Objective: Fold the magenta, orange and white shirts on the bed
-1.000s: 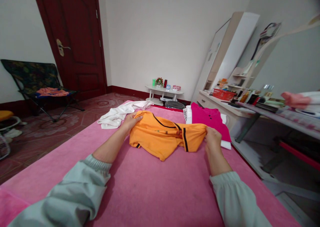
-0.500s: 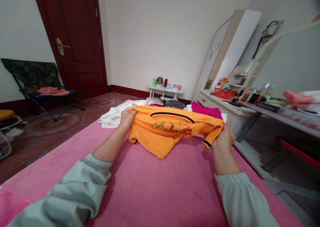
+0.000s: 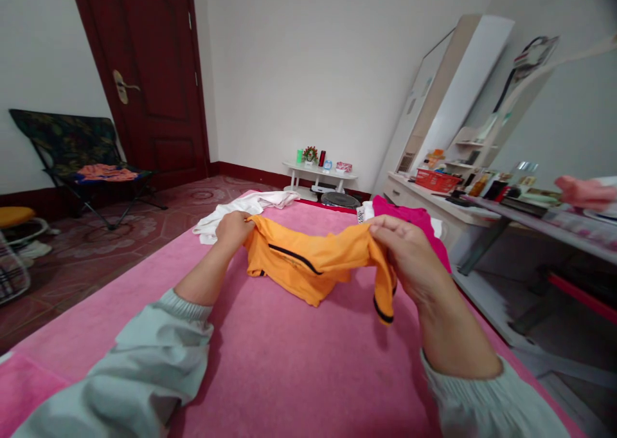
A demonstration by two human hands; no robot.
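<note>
An orange shirt with black trim hangs between my two hands above a pink bed cover. My left hand is closed on the shirt's left shoulder. My right hand is closed on the other shoulder, raised, with a sleeve dangling below it. The shirt's lower part rests crumpled on the cover. A white garment lies just beyond my left hand, and a magenta shirt lies behind my right hand.
A dark red door and a folding chair stand at the left. A small white table sits by the far wall. At the right a cluttered dresser runs along the bed, with another person's hand at the edge.
The shirt was spread wide with its print showing; now my right hand has risen and moved left toward me, bunching the shirt so the print is hidden.
</note>
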